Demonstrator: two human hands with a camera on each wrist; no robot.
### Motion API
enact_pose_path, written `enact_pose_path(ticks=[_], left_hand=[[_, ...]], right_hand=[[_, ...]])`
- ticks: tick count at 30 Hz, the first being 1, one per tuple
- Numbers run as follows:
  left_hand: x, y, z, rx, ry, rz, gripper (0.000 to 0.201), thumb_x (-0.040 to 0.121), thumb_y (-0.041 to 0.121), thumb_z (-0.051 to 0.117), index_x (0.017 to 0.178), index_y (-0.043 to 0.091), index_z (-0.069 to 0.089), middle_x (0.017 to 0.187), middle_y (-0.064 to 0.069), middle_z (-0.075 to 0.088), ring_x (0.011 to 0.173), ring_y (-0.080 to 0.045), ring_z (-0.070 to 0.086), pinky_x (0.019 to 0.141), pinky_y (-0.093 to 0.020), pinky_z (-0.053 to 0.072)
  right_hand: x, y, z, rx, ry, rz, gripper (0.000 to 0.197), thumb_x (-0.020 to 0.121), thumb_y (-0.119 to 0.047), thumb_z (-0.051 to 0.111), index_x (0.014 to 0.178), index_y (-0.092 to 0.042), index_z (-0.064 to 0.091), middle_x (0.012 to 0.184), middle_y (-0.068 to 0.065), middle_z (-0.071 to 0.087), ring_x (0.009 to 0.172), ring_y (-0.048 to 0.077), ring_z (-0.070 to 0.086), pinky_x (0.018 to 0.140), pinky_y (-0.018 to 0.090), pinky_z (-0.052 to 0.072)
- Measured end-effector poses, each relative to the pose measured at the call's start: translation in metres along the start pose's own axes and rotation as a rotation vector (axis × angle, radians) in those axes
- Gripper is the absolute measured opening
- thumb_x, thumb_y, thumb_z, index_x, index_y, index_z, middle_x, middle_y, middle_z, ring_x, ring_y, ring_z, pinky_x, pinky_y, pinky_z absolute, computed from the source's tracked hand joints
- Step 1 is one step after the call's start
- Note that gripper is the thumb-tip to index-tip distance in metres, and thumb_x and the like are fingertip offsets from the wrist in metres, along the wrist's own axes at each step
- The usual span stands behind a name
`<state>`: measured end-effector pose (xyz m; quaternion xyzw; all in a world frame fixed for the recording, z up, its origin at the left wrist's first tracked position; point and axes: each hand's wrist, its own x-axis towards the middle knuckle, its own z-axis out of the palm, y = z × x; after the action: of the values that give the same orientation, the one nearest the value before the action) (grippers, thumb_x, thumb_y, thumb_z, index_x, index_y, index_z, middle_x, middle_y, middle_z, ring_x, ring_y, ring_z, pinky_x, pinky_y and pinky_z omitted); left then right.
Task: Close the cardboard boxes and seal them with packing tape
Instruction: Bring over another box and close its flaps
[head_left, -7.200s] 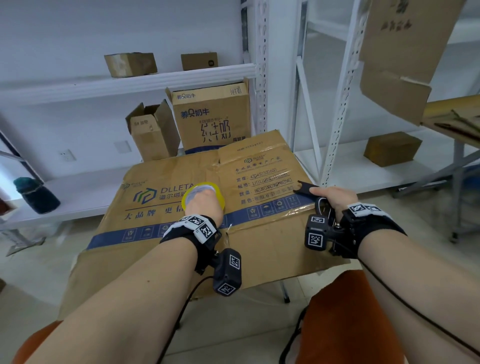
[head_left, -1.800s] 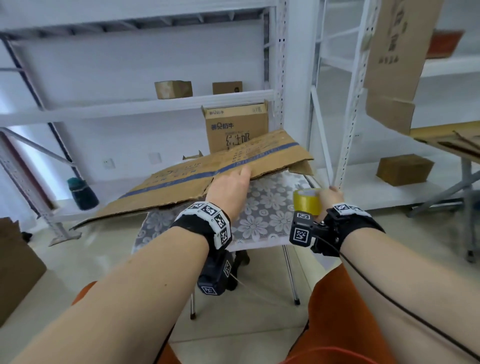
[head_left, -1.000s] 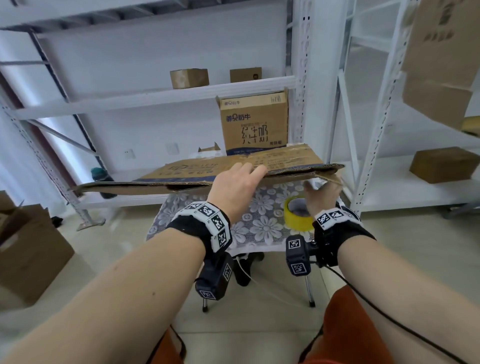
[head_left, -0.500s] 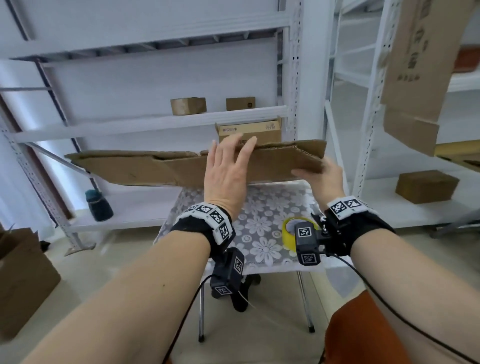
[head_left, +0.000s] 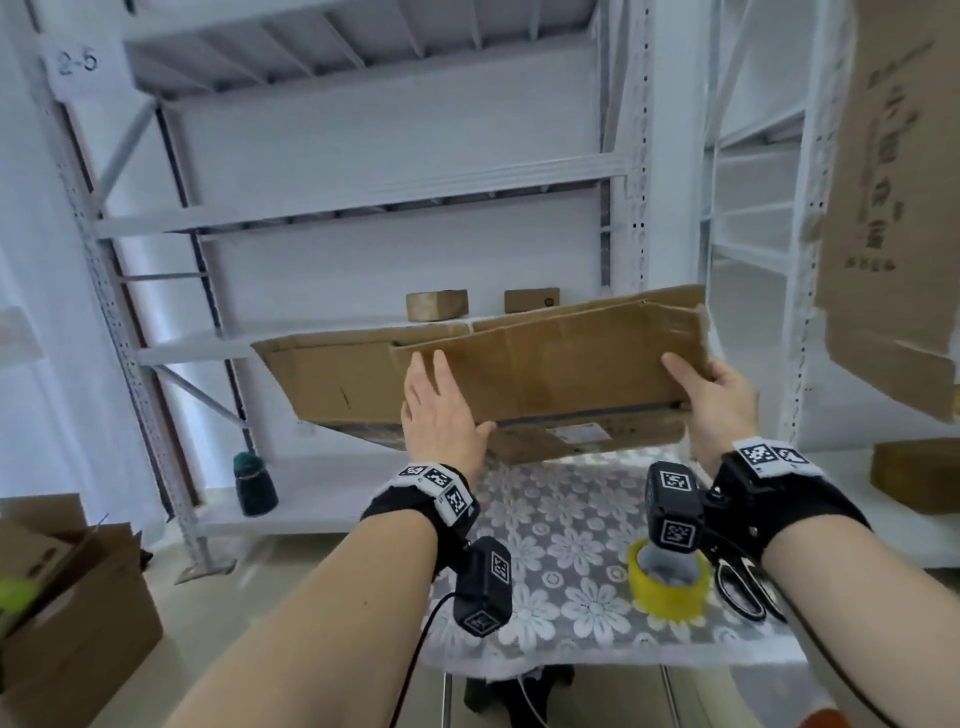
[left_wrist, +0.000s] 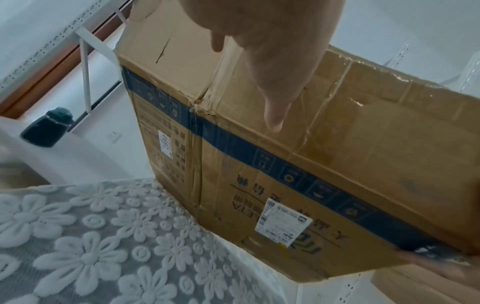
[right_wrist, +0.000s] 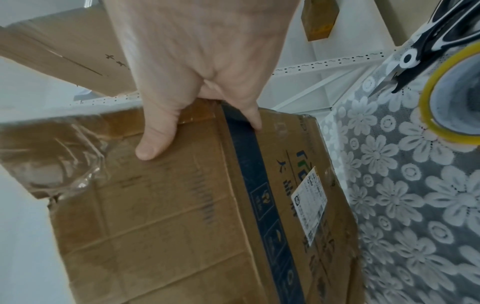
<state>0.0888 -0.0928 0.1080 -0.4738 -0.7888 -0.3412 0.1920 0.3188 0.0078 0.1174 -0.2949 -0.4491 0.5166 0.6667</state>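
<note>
A flattened brown cardboard box (head_left: 545, 374) with a blue band hangs tilted in the air above the table. My left hand (head_left: 439, 410) lies flat against its near face with the fingers straight and the thumb at the lower edge; the left wrist view shows the hand (left_wrist: 272, 51) over the box (left_wrist: 337, 154). My right hand (head_left: 711, 389) grips the box's right end. In the right wrist view that hand (right_wrist: 197, 61) has its thumb on one face of the box (right_wrist: 168, 205). A yellow tape roll (head_left: 667, 597) (right_wrist: 427, 107) and black scissors (head_left: 743, 592) (right_wrist: 426, 45) lie on the table.
The small table (head_left: 545, 545) wears a grey floral lace cloth. White metal shelving behind holds two small boxes (head_left: 436, 305) and a dark bottle (head_left: 254, 491). An open carton (head_left: 67, 597) stands on the floor at left. Cardboard (head_left: 893, 208) hangs at upper right.
The box went from lying flat on the table to being lifted and tipped up on edge. My right hand set the tape roll down on the table and took hold of the box's right end.
</note>
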Motion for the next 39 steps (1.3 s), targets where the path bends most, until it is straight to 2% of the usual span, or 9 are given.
enact_pose_path(ticks=[4,8,14,19,23,26,30,34,39], left_hand=[[0.024,0.001,-0.010,0.031,0.077,0.086,0.111,0.076,0.046,0.075,0.152,0.014,0.000,0.160,-0.007,-0.003,0.148,-0.024,-0.001,0.120,-0.045,0.014],[0.053,0.014,-0.032,0.050,0.128,0.138,0.124,0.064,0.068,0.071,0.152,0.020,-0.002,0.161,-0.001,-0.002,0.148,-0.022,-0.006,0.116,-0.056,0.002],[0.085,0.037,-0.059,0.031,0.314,0.247,0.101,0.074,0.084,0.038,0.149,0.021,0.017,0.151,-0.007,0.021,0.145,-0.026,0.010,0.115,-0.059,0.004],[0.100,0.038,-0.070,0.085,0.325,0.198,0.083,0.069,0.086,0.043,0.104,0.011,0.051,0.106,-0.008,0.050,0.101,-0.027,0.043,0.097,-0.042,0.031],[0.102,0.034,-0.065,-0.008,0.335,0.241,0.076,0.065,0.083,0.051,0.091,0.012,0.052,0.094,-0.004,0.048,0.091,-0.023,0.040,0.088,-0.037,0.031],[0.108,0.040,-0.069,-0.048,0.420,0.300,0.075,0.062,0.082,0.050,0.086,0.011,0.053,0.091,-0.006,0.051,0.090,-0.026,0.044,0.086,-0.038,0.031],[0.114,0.035,-0.066,-0.140,0.500,0.363,0.072,0.062,0.080,0.052,0.080,0.011,0.052,0.083,-0.005,0.049,0.083,-0.025,0.043,0.082,-0.038,0.033],[0.122,0.041,-0.077,-0.309,0.555,0.436,0.063,0.062,0.072,0.061,0.075,0.012,0.048,0.080,0.000,0.042,0.079,-0.019,0.035,0.077,-0.032,0.031],[0.127,0.054,-0.092,-0.417,0.514,0.489,0.058,0.061,0.063,0.071,0.075,0.017,0.040,0.077,0.000,0.042,0.078,-0.019,0.035,0.071,-0.028,0.030]], right_hand=[[0.004,-0.019,0.005,0.060,0.034,-0.001,0.008,0.086,-0.021,0.068,0.087,-0.013,0.065,0.103,0.009,0.069,0.092,0.024,0.064,0.077,0.036,0.054],[0.011,-0.043,0.008,0.184,0.081,0.040,0.020,0.087,-0.024,0.067,0.099,-0.009,0.062,0.105,0.009,0.069,0.098,0.026,0.066,0.079,0.046,0.056],[0.025,-0.080,0.025,0.176,0.125,0.016,0.030,0.092,-0.030,0.061,0.110,-0.006,0.059,0.102,0.006,0.066,0.083,0.017,0.065,0.054,0.023,0.055],[0.040,-0.071,0.039,0.132,0.262,0.037,0.021,0.087,-0.032,0.068,0.085,-0.012,0.061,0.082,0.000,0.062,0.076,0.018,0.060,0.080,0.039,0.055],[0.048,-0.056,0.047,0.098,0.293,0.003,0.027,0.089,-0.040,0.062,0.099,-0.016,0.062,0.100,0.001,0.064,0.098,0.021,0.060,0.095,0.039,0.050],[0.053,-0.048,0.053,0.122,0.191,-0.019,0.022,0.093,-0.047,0.051,0.105,-0.029,0.053,0.111,-0.007,0.059,0.110,0.017,0.055,0.104,0.044,0.043],[0.051,-0.037,0.058,-0.027,0.075,-0.025,0.069,0.082,-0.062,0.052,0.142,-0.042,0.025,0.142,-0.007,0.043,0.128,0.020,0.044,0.110,0.053,0.032],[0.046,-0.035,0.075,-0.039,-0.049,-0.028,0.075,0.084,-0.052,0.058,0.146,-0.042,0.015,0.143,-0.009,0.037,0.130,0.020,0.041,0.108,0.057,0.031],[0.031,-0.026,0.102,-0.310,-0.248,-0.108,0.100,0.062,-0.062,0.073,0.140,-0.055,0.010,0.155,-0.013,0.018,0.140,0.020,0.027,0.107,0.059,0.032]])
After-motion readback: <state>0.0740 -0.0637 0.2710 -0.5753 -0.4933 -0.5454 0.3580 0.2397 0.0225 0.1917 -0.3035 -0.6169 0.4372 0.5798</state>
